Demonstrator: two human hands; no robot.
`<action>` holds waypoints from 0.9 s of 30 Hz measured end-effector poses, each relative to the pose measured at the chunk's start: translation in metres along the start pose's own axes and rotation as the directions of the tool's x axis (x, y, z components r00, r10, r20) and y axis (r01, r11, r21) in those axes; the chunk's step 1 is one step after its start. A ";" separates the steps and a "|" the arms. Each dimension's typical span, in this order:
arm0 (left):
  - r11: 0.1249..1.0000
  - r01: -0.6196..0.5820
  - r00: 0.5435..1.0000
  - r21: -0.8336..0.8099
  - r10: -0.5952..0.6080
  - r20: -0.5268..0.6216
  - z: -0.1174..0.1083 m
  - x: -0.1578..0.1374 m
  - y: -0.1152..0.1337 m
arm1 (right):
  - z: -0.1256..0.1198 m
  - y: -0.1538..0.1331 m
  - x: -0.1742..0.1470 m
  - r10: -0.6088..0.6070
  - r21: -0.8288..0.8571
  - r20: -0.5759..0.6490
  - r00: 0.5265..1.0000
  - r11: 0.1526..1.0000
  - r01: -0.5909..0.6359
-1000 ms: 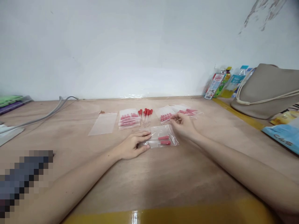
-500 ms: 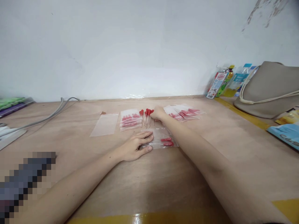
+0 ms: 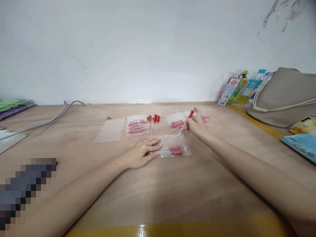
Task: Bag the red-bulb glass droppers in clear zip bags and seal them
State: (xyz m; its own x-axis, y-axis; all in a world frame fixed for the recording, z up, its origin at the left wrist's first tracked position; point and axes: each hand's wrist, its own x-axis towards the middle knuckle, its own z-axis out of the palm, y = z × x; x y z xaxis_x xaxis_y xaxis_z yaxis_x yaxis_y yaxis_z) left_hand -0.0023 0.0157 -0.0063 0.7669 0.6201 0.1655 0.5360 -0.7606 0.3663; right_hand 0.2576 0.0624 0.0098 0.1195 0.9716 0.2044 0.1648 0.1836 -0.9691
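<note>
My left hand (image 3: pixel 144 152) lies with fingers spread on the left part of a clear zip bag (image 3: pixel 168 141), pressing it to the table. Inside that bag are two red-topped droppers (image 3: pixel 175 150). Just beyond the bag's right end, my right hand (image 3: pixel 197 125) pinches one dropper (image 3: pixel 191 114), red end up, its thin stem slanting down towards the bag's opening. Whether the tip is inside cannot be made out. Loose droppers (image 3: pixel 155 120) lie in a small group behind the bag. Filled bags are piled at left (image 3: pixel 138 126) and, partly behind my right hand, at right (image 3: pixel 177 124).
A flat bag without red pieces (image 3: pixel 111 130) lies at left. A grey cable (image 3: pixel 58 118) crosses the far left, above a pixelated dark object (image 3: pixel 27 187). Bottles (image 3: pixel 251 86), a drink carton (image 3: pixel 229 91), a grey-beige bag (image 3: pixel 283 95) and a blue packet (image 3: pixel 300 146) stand or lie at right.
My right hand has moved right and nearer from the loose droppers, bringing one to the bag's right end. My left hand stays on the bag.
</note>
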 end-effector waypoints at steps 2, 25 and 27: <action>1.000 -0.002 1.000 0.003 0.002 -0.003 0.000 0.000 0.001 | -0.018 0.012 -0.015 -0.001 0.032 -0.099 0.995 0.999 0.005; 0.999 -0.008 0.997 0.036 0.011 -0.080 0.000 -0.003 0.004 | -0.014 0.019 -0.055 0.130 0.018 0.292 0.947 0.990 -0.141; 0.999 -0.010 0.996 0.045 0.013 -0.083 0.000 -0.003 0.005 | -0.014 0.021 -0.053 0.102 -0.044 0.319 0.942 0.995 -0.093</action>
State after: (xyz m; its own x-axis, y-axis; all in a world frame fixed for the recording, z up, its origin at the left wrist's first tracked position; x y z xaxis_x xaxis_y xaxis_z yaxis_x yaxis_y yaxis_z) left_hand -0.0021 0.0105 -0.0047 0.7419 0.6237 0.2462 0.5438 -0.7745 0.3231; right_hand 0.2679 0.0129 -0.0195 -0.1824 0.9820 0.0498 0.1955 0.0858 -0.9769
